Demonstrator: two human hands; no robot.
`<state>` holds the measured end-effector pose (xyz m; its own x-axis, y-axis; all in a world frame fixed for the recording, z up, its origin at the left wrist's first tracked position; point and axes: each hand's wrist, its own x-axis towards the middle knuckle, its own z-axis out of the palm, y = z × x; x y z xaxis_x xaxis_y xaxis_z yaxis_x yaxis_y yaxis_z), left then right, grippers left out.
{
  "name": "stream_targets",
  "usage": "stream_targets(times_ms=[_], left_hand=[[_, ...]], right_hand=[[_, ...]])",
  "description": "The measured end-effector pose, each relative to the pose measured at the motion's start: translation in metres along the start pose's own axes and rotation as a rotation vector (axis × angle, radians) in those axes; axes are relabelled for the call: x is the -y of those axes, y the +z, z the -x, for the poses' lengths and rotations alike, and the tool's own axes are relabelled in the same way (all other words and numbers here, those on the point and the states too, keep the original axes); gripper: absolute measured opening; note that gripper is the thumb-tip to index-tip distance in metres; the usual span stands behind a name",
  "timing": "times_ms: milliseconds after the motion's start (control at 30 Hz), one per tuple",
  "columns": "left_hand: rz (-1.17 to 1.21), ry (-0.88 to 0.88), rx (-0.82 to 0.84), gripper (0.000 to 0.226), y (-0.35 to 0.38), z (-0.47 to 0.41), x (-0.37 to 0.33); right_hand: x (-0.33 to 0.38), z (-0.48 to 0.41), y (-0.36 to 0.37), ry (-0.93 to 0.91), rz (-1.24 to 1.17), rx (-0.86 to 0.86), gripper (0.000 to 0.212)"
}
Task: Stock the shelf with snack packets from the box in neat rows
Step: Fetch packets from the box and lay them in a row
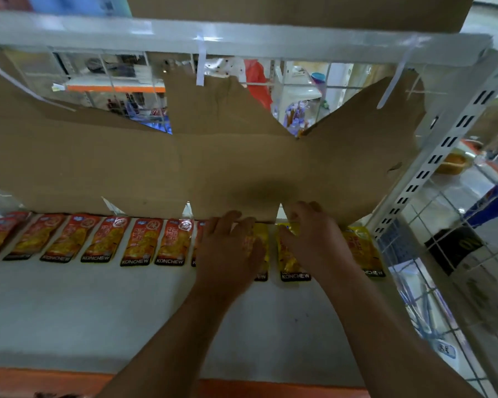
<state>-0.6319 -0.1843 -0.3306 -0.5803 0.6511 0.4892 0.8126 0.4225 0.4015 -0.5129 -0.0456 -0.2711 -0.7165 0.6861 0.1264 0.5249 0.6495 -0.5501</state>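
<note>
A row of snack packets lies flat along the back of the white shelf [98, 311]. Several red packets [138, 244] fill the left part, and yellow packets [362, 249] lie at the right end. My left hand [227, 254] rests flat, fingers spread, on a yellow packet [263, 248] that it mostly covers. My right hand [314, 237] lies on the neighbouring yellow packet [292, 265], fingertips at its top edge by the cardboard. The supply box is not in view.
Torn brown cardboard [184, 168] lines the shelf's back. A white upper shelf rail [242, 38] runs overhead, with a slotted upright [431, 159] and wire mesh side [457, 282] at right. An orange front edge [41, 380] bounds the shelf.
</note>
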Motion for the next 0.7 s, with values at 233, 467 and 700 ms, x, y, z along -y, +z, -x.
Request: stream_targets(times_ms=[233, 467, 700], left_hand=[[-0.127, 0.009, -0.123, 0.045, -0.098, -0.024, 0.007], [-0.293, 0.090, -0.370, 0.038, -0.248, -0.033, 0.025], [-0.397, -0.023, -0.515, 0.042, -0.415, 0.010, 0.058]], right_hand=[[0.084, -0.004, -0.010, -0.281, -0.168, -0.023, 0.025], [0.201, 0.015, -0.044, -0.536, -0.254, -0.093, 0.008], [0.334, 0.069, -0.067, -0.672, -0.282, -0.121, 0.009]])
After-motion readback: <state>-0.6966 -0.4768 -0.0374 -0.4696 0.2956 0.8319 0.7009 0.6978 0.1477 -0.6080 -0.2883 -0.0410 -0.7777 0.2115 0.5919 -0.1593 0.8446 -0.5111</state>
